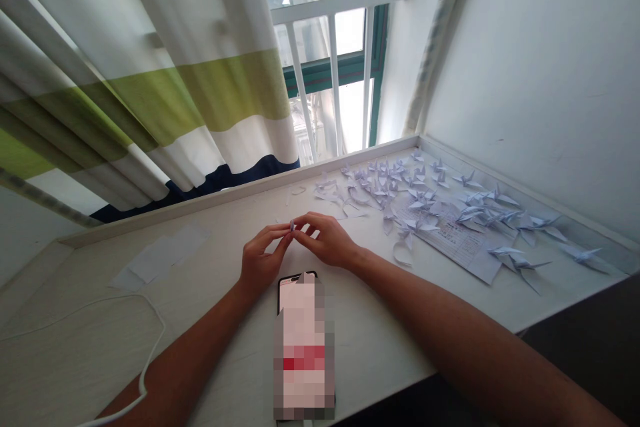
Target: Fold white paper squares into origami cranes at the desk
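Observation:
My left hand (261, 255) and my right hand (326, 237) meet above the white table (215, 320), fingertips pinched together on a small folded piece of pale paper (293, 225). Both hands are closed on it. Most of the paper is hidden by my fingers. A phone (303, 347) lies flat on the table just below my hands, between my forearms.
Several folded paper cranes (425, 203) are spread across the table's right side, some on a printed sheet (457, 240). Blank paper squares (160, 257) lie at the left. A white cable (150, 353) curves along the left. A striped curtain (150, 80) and a barred window (330, 80) stand behind.

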Action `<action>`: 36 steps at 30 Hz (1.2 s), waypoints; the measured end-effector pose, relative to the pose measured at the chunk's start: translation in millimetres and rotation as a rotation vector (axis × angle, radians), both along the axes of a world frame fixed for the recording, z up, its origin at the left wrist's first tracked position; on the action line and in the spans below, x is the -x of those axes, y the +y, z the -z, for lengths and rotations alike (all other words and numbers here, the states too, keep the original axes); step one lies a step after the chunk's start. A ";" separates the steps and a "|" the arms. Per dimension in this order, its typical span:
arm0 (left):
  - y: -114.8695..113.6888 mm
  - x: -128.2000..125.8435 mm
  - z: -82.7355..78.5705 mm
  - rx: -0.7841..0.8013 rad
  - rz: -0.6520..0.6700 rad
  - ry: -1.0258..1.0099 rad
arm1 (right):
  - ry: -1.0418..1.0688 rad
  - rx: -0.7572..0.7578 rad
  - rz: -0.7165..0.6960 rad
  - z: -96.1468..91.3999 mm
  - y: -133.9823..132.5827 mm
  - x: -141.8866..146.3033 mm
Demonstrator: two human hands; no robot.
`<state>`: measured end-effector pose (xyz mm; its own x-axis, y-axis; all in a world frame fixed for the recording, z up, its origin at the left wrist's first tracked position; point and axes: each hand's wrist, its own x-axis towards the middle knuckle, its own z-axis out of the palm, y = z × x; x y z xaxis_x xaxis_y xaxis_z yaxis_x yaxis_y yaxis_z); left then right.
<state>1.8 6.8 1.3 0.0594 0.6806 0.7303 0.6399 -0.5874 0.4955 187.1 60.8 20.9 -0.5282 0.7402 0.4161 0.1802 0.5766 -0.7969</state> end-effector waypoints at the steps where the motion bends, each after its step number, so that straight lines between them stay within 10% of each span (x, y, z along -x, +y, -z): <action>1: 0.0 -0.1 -0.1 0.001 -0.001 -0.001 | 0.001 0.001 0.002 0.2 0.0 0.1; 36: 1.1 -0.4 -0.1 -0.004 0.011 0.010 | 0.010 -0.029 0.013 0.4 -1.0 0.9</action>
